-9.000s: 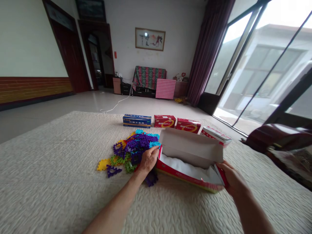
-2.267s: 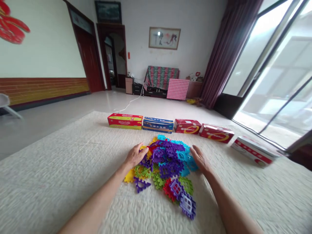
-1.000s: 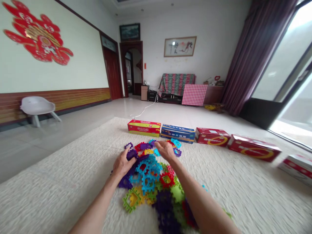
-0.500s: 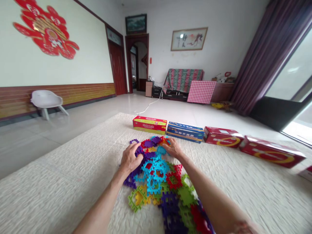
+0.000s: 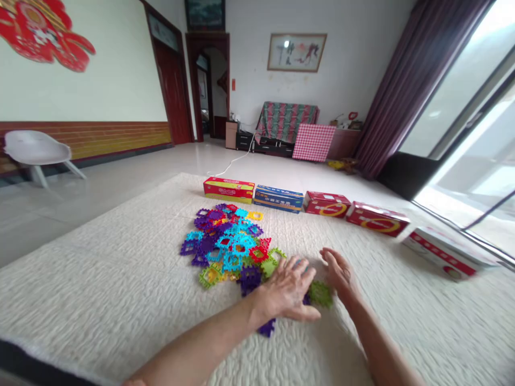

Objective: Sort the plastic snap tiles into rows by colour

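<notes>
My left hand (image 5: 287,287) lies palm down with fingers spread over the right part of a pile of plastic interlocking tiles, covering some of them. To its right, my right hand (image 5: 340,273) is held on edge with fingers stretched out and nothing seen in them. Between the two hands lies a green tile (image 5: 321,294), slightly blurred. Light blue tiles (image 5: 233,261) and purple tiles (image 5: 189,246) make up much of the pile, with a red tile (image 5: 258,253) and a yellow-green tile (image 5: 210,275) at its near side.
A cream quilted mat (image 5: 120,257) lies under the pile. Beyond stand a red-yellow box (image 5: 228,190), a blue box (image 5: 278,199), two red boxes (image 5: 328,204) and a white-red box (image 5: 446,252) in a row. A white chair (image 5: 38,147) stands on the floor at left.
Both hands have moved from the pile's far end to its near right side. The view has turned right, bringing the white-red box further in. The green tile now shows between my hands.
</notes>
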{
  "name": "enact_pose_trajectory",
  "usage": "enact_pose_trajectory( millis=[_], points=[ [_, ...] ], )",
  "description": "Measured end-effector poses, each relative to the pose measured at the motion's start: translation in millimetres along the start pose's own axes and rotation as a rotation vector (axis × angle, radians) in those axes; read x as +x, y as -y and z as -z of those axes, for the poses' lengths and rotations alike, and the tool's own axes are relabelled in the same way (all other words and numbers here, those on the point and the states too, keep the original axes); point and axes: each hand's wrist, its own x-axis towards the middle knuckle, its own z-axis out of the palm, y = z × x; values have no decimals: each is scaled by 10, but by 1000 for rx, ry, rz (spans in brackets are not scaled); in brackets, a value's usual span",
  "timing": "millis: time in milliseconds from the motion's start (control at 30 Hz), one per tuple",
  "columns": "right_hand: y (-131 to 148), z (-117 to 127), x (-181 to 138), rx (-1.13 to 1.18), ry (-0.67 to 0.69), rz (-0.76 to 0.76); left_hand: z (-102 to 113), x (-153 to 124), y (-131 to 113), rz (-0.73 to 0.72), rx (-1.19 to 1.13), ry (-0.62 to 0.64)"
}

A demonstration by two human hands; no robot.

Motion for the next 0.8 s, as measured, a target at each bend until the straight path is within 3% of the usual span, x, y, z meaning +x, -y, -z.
enact_pose_trajectory(
  millis=[133, 267, 400, 500, 633, 800],
  points=[
    [-81, 87, -272, 152, -47, -112, -293, 192, -212, -36, 49, 93],
    [149, -113, -462, 292, 5, -172, -296, 219, -108, 44, 152, 215],
    [360, -425, -518, 324, 167, -71, -115, 22, 208, 103, 262, 174],
    [432, -693, -430, 183, 154, 96, 58, -193, 502, 138, 337, 123],
    [438, -1029, -308, 26, 137, 158, 274, -477, 893, 176, 434, 56],
    [355, -1167, -300, -119, 154, 241, 491, -798, 1370, 236, 502, -20]
  ],
)
